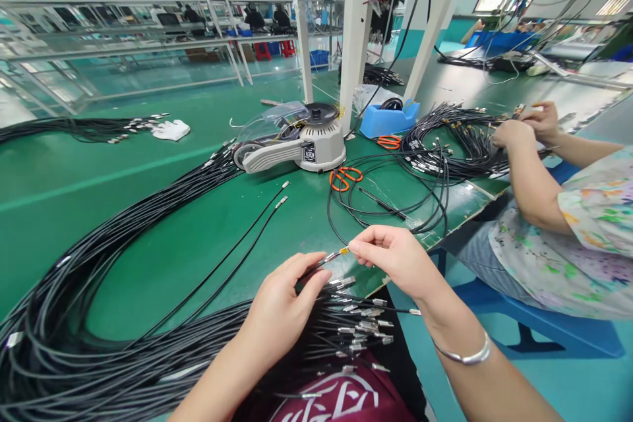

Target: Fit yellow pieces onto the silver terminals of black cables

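Note:
My left hand (289,306) is closed around a black cable, thumb and forefinger just behind its silver metal connector (331,256). Right at the connector's tip, my right hand (388,254) pinches a small yellow piece (343,250); whether that is tape or part of a cable end I cannot tell. A thin black cable from the loops behind runs down to this spot. Below my left hand lies a thick bundle of black cables (198,343), its many silver ends fanned out over my lap. Two separate cable ends (281,202) lie on the green table ahead.
A grey tape dispenser (321,145) stands mid-table. Beside it are orange-handled scissors (346,179), a second orange-handled pair (388,142) and a blue tape holder (388,120). At right, a co-worker's hands (524,132) handle coiled cables (455,145). A white glove (171,130) lies left.

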Available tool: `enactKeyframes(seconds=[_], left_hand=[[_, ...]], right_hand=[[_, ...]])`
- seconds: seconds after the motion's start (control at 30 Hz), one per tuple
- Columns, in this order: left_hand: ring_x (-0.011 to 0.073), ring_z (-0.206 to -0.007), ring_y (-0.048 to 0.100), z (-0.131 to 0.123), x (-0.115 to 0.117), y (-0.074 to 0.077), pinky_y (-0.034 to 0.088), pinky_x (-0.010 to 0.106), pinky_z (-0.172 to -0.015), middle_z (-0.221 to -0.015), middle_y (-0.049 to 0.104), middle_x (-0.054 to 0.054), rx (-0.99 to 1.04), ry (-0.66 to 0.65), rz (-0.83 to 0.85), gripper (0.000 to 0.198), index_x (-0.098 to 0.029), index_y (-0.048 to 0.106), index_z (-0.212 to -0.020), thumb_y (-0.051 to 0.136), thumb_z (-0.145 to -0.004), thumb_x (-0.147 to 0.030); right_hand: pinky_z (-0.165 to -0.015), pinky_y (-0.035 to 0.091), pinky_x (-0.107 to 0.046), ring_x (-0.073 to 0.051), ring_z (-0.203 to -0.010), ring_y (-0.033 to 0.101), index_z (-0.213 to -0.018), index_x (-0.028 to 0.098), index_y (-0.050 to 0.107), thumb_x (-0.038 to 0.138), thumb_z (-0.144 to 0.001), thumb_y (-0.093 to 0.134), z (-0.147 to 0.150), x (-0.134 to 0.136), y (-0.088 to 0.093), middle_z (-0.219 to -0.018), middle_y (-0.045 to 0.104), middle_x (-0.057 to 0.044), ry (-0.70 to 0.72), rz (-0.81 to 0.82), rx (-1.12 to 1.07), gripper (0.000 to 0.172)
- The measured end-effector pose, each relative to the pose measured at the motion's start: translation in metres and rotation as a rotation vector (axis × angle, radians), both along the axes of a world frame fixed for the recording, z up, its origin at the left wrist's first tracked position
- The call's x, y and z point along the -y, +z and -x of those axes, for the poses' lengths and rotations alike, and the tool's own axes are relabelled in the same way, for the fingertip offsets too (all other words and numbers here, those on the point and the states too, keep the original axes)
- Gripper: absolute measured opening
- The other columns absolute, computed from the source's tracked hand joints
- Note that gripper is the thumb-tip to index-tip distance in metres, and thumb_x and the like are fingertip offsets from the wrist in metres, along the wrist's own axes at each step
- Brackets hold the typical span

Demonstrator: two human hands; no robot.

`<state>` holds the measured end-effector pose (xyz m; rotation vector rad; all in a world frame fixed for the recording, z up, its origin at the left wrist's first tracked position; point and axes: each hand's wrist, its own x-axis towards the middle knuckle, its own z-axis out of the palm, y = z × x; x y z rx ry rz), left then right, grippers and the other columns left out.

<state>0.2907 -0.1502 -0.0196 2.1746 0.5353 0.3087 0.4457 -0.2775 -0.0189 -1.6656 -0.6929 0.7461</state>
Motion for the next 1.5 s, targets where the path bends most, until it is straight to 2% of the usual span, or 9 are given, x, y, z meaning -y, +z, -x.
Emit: enactKeyframes(seconds=[0.2,0.37,0.6,0.8,0.93,1.07,1.33,1.43,1.5], left_hand=[[0.0158,-0.075,0.061,-0.016,-0.001,0.014,0.043,0.025,-0.072,-0.081,0.07,0.0,-0.081,-0.094,-0.028,0.023,-0.022,0.067,-0.082,0.047,-0.088,-0.032],[0.0155,-0.066,0.056,-0.025,0.001,0.023,0.04,0.024,-0.063,-0.068,0.064,0.0,-0.134,-0.121,0.064,0.027,-0.02,0.065,-0.071,0.047,-0.084,-0.034],[0.0127,-0.058,0.048,-0.033,0.005,0.018,0.036,0.023,-0.057,-0.058,0.057,-0.002,-0.158,-0.083,0.268,0.031,-0.017,0.061,-0.062,0.051,-0.081,-0.04],[0.0119,-0.056,0.046,-0.035,0.008,0.016,0.034,0.022,-0.056,-0.057,0.055,-0.002,-0.17,-0.069,0.341,0.029,-0.016,0.06,-0.064,0.052,-0.08,-0.039],[0.012,-0.058,0.046,-0.037,0.008,0.019,0.034,0.022,-0.057,-0.06,0.056,-0.002,-0.171,-0.132,0.292,0.029,-0.016,0.064,-0.068,0.05,-0.082,-0.038],[0.012,-0.058,0.046,-0.039,0.008,0.02,0.034,0.022,-0.056,-0.057,0.055,-0.003,-0.142,-0.162,0.206,0.027,-0.017,0.063,-0.064,0.05,-0.081,-0.033],[0.0129,-0.058,0.052,-0.033,0.015,0.008,0.037,0.022,-0.055,-0.057,0.059,-0.002,-0.184,-0.135,0.057,0.027,-0.017,0.065,-0.065,0.047,-0.082,-0.029],[0.0135,-0.062,0.057,-0.026,0.0,0.015,0.041,0.022,-0.059,-0.065,0.065,-0.001,-0.209,-0.246,0.036,0.029,-0.019,0.068,-0.075,0.046,-0.085,-0.034],[0.0143,-0.071,0.061,-0.026,-0.024,0.021,0.044,0.022,-0.066,-0.076,0.069,-0.001,-0.2,-0.225,-0.058,0.029,-0.022,0.069,-0.084,0.044,-0.087,-0.037]], right_hand=[[-0.059,0.043,-0.026,-0.013,-0.06,0.054,-0.07,0.015,0.065,0.036,-0.073,0.067,0.001,0.002,0.001,-0.062,0.062,0.0,-0.013,0.002,-0.017,0.021],[-0.058,0.043,-0.026,-0.013,-0.058,0.054,-0.07,0.015,0.066,0.035,-0.073,0.066,0.002,0.005,-0.002,-0.062,0.062,0.0,-0.031,0.005,-0.024,0.02],[-0.059,0.044,-0.026,-0.013,-0.059,0.054,-0.069,0.015,0.065,0.034,-0.073,0.066,0.003,0.006,-0.005,-0.062,0.062,0.0,-0.052,-0.015,-0.061,0.019],[-0.061,0.043,-0.027,-0.013,-0.06,0.054,-0.069,0.015,0.064,0.034,-0.074,0.065,0.005,0.01,-0.006,-0.063,0.061,0.0,-0.048,-0.022,-0.052,0.02],[-0.061,0.043,-0.027,-0.013,-0.061,0.054,-0.067,0.015,0.064,0.033,-0.074,0.066,0.005,0.013,-0.005,-0.063,0.062,0.0,-0.013,-0.016,-0.024,0.02],[-0.062,0.043,-0.027,-0.014,-0.063,0.055,-0.068,0.015,0.064,0.032,-0.074,0.066,0.005,0.015,-0.007,-0.066,0.064,-0.001,0.003,-0.028,-0.013,0.018],[-0.062,0.042,-0.026,-0.014,-0.064,0.054,-0.067,0.014,0.063,0.029,-0.075,0.065,0.007,0.009,-0.021,-0.066,0.063,-0.001,0.05,0.017,-0.01,0.016],[-0.061,0.04,-0.025,-0.013,-0.063,0.052,-0.067,0.015,0.06,0.03,-0.077,0.062,0.008,0.012,-0.019,-0.063,0.059,0.0,0.086,0.063,-0.047,0.019],[-0.062,0.04,-0.024,-0.013,-0.064,0.052,-0.067,0.016,0.059,0.031,-0.079,0.059,0.008,0.021,-0.016,-0.064,0.059,0.0,0.105,0.107,-0.025,0.02]])
